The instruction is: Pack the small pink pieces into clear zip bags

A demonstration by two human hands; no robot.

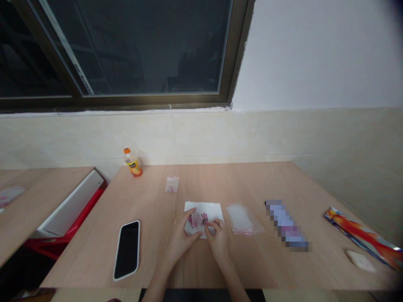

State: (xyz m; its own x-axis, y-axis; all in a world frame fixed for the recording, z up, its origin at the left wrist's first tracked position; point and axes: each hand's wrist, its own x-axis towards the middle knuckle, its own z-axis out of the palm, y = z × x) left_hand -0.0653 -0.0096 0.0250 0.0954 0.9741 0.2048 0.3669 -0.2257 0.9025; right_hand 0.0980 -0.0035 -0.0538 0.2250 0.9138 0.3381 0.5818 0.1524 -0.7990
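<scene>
Near the table's front, a white sheet of paper lies flat with several small pink-purple pieces on it. Over the sheet, my left hand curls its thumb and fingers about a small clear plastic bag with a pinkish edge. My right hand is in a pinch beside the bag, its fingertips among the pink-purple pieces. What sits between those fingertips is too small to make out.
A stack of clear zip bags lies right of the paper, and a small filled bag behind it. A phone and juice bottle are left. Further right lie a blurred-out oblong item, colourful packaging and a whitish object.
</scene>
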